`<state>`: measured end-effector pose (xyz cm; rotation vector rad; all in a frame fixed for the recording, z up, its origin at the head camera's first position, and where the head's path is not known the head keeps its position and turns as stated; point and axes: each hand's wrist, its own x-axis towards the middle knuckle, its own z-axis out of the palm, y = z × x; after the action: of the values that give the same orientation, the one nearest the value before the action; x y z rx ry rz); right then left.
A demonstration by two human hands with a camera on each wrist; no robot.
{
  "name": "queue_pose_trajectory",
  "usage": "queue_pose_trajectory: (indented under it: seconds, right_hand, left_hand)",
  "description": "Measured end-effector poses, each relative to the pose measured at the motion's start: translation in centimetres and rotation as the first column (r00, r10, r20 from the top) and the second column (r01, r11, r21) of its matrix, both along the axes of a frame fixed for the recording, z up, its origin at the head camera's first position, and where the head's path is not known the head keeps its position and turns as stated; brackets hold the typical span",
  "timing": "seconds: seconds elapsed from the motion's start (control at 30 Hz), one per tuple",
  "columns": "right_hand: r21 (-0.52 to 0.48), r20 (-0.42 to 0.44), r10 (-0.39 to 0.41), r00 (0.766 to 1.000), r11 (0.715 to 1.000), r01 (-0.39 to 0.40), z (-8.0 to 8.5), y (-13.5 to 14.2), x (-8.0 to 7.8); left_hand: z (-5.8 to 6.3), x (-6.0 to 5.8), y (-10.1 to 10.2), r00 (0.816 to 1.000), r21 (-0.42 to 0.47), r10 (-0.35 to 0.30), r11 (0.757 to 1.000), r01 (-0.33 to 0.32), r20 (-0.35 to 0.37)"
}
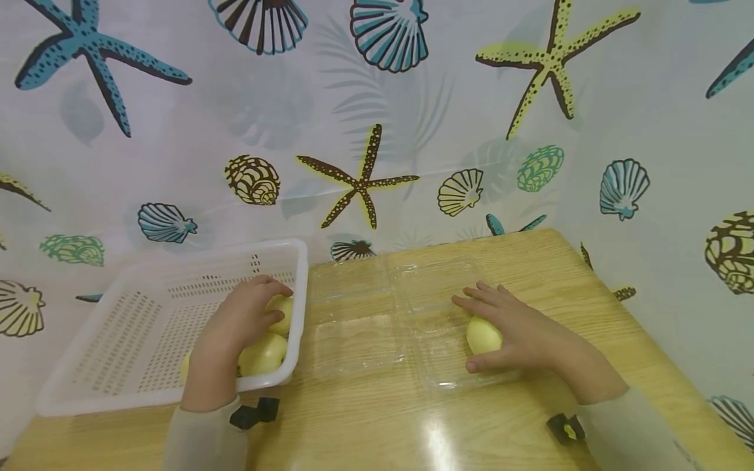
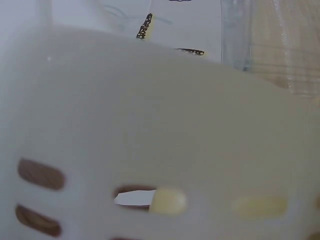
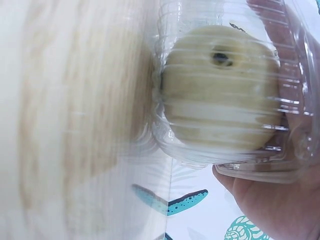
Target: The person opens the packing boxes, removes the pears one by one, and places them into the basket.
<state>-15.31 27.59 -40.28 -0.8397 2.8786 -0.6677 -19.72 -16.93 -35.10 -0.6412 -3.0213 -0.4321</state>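
Observation:
My left hand [image 1: 244, 320] reaches into the white plastic basket [image 1: 300, 288], its fingers and thumb curled round a yellow apple [image 1: 281, 315] by the right wall. A second yellow apple [image 1: 263, 354] lies just in front of it, and another is mostly hidden behind the wrist. Over on the right, my right hand [image 1: 512, 327] spreads its fingers over a yellow apple [image 1: 484, 335] in the front right part of a clear plastic container [image 1: 359, 340]. Through the clear wall in the right wrist view, that apple [image 3: 220, 95] shows its dark blossom end, with the palm behind it.
The container's clear compartments lie on the wooden table [image 1: 353, 425], right of the basket. A white cloth [image 1: 412, 111] printed with shells and starfish hangs behind the table and along its right side. The basket's wall [image 2: 165, 120] fills most of the left wrist view.

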Motion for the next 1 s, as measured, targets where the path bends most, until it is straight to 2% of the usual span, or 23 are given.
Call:
queue_pose_trajectory:
  seconds: [0.57,1.0]
  right_hand:
    - [-0.004,0.008,-0.010,1.000,1.000,0.010,0.02,-0.09,0.11]
    - [-0.006,0.005,-0.003,1.000,1.000,0.003,-0.18,0.04,-0.06]
  left_hand:
    - [0.39,0.34,-0.03,0.999,-0.009,0.025,1.000,-0.025,0.022]
    - [0.40,0.25,-0.19,0.996,-0.015,0.047,0.999,-0.046,0.076]
